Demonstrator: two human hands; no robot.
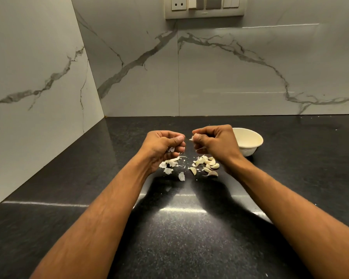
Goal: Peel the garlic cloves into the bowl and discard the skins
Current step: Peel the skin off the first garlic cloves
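Note:
Both my hands hover above the black counter, fingers curled. My right hand (214, 141) pinches a garlic clove (193, 137) at its fingertips. My left hand (163, 146) holds bits of white skin (171, 149) in its curled fingers. Below the hands lie several unpeeled garlic cloves (210, 165) in a small heap, with one clove (193, 170) a little apart. Loose papery skins (169, 165) are scattered to the left of the heap. A cream bowl (250, 138) stands just right of and behind my right hand; its inside is partly hidden.
The black speckled counter (179, 228) runs to a marble wall at the back and another on the left, meeting in a corner. A switch and socket plate (205, 7) sits high on the back wall.

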